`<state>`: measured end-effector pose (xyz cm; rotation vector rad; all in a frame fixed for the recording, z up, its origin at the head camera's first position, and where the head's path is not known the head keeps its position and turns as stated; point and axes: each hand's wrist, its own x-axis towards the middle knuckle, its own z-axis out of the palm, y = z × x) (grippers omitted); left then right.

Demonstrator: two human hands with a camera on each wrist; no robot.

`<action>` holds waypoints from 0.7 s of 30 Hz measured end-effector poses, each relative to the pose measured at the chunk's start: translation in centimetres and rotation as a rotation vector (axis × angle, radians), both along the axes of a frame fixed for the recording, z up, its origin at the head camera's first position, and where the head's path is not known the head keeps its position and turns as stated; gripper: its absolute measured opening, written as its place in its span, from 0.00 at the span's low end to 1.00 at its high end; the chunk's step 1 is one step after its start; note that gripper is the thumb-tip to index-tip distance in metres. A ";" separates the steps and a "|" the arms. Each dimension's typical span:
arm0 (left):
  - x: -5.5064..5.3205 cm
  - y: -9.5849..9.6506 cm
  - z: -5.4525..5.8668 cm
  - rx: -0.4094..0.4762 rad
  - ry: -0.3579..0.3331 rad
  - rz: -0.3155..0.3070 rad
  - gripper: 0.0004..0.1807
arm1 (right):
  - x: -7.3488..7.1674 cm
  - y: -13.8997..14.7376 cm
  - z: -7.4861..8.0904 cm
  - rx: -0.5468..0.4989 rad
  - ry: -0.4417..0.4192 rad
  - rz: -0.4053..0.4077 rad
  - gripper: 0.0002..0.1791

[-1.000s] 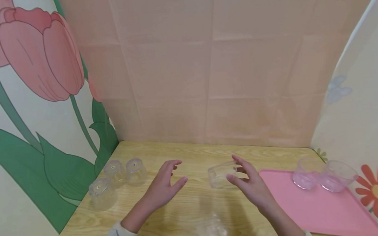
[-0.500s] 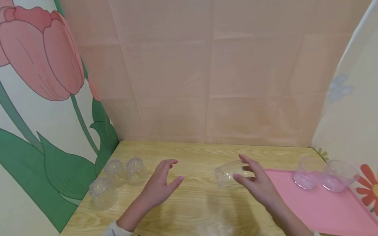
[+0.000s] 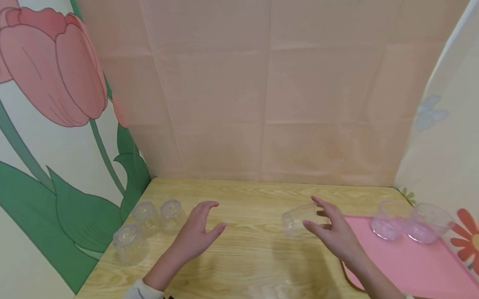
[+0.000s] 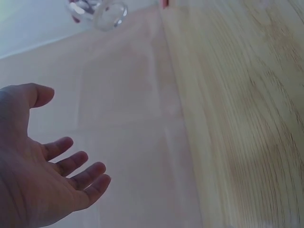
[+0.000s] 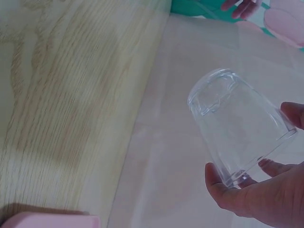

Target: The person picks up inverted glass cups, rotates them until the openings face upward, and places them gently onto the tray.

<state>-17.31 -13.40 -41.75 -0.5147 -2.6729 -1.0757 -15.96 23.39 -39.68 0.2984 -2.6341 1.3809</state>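
Observation:
My right hand (image 3: 340, 234) grips a clear plastic cup (image 5: 242, 126) near its rim, fingers on one side and thumb on the other. The cup is tilted on its side above the table, its thick base pointing left and away from the palm in the head view. My left hand (image 3: 191, 234) hangs in the air over the left-middle of the table, holding nothing, thumb apart from the loosely bent fingers. Beside it, three clear cups (image 3: 130, 245) stand upside down at the table's left edge.
A pink tray (image 3: 411, 268) lies on the right of the wood-grain table (image 3: 254, 266). Two clear cups (image 3: 426, 224) stand upright on its far part. A pinkish cloth (image 3: 242, 87) hangs behind the table, with flower-printed walls at both sides.
My right hand has moved right with the cup, nearer the tray. My left hand has drifted a little to the left. The standing cups and tray have stayed put.

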 end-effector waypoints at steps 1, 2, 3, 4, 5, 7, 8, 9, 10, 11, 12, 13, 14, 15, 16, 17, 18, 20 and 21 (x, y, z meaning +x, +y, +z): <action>-0.1 -0.1 -0.1 -0.007 0.004 0.007 0.35 | 0.0 0.1 0.0 0.009 0.001 -0.006 0.42; -0.1 -0.2 -0.1 -0.013 0.006 0.014 0.34 | 0.0 0.3 0.0 0.014 0.004 -0.008 0.42; -0.2 -0.3 -0.2 -0.018 0.011 0.021 0.34 | 0.0 0.4 0.0 0.022 0.011 -0.010 0.42; -0.3 -0.4 -0.3 -0.023 0.012 0.027 0.34 | 0.0 0.6 0.0 0.028 0.019 -0.011 0.42; -0.3 -0.4 -0.3 -0.028 0.011 0.033 0.34 | 0.0 0.7 -0.1 0.036 0.027 -0.014 0.42; -0.4 -0.7 -0.4 -0.038 0.009 0.042 0.34 | -0.1 1.0 -0.1 0.050 0.047 -0.016 0.42; -0.5 -0.8 -0.5 -0.042 0.010 0.045 0.34 | -0.1 1.1 -0.2 0.054 0.056 -0.014 0.42; -0.5 -0.9 -0.5 -0.048 0.013 0.047 0.34 | -0.2 1.2 -0.2 0.063 0.065 -0.014 0.41; -0.6 -1.0 -0.5 -0.052 0.015 0.048 0.34 | -0.2 1.3 -0.3 0.072 0.073 -0.014 0.41; -0.6 -1.1 -0.6 -0.053 0.018 0.049 0.34 | -0.3 1.5 -0.3 0.081 0.079 -0.012 0.41; -0.7 -1.3 -0.6 -0.056 0.021 0.050 0.34 | -0.3 1.6 -0.3 0.086 0.083 -0.008 0.41; -0.8 -1.4 -0.7 -0.056 0.021 0.052 0.33 | -0.4 1.8 -0.3 0.094 0.084 -0.005 0.42; -0.9 -1.5 -0.7 -0.057 0.019 0.054 0.33 | -0.4 1.9 -0.3 0.103 0.085 -0.005 0.42; -1.0 -1.7 -0.8 -0.057 0.013 0.055 0.33 | -0.4 2.0 -0.3 0.115 0.086 -0.007 0.42; -1.1 -1.8 -0.8 -0.056 0.007 0.057 0.33 | -0.5 2.2 -0.3 0.121 0.084 -0.008 0.42; -1.2 -2.0 -0.9 -0.054 0.000 0.061 0.33 | -0.5 2.3 -0.3 0.126 0.081 -0.008 0.42; -1.3 -2.1 -0.9 -0.055 -0.007 0.063 0.33 | -0.5 2.5 -0.3 0.130 0.080 -0.008 0.42; -1.4 -2.4 -1.0 -0.054 -0.017 0.070 0.33 | -0.6 2.8 -0.4 0.146 0.081 -0.011 0.42; -1.5 -2.5 -0.9 -0.057 -0.019 0.074 0.33 | -0.6 2.9 -0.4 0.149 0.083 -0.010 0.42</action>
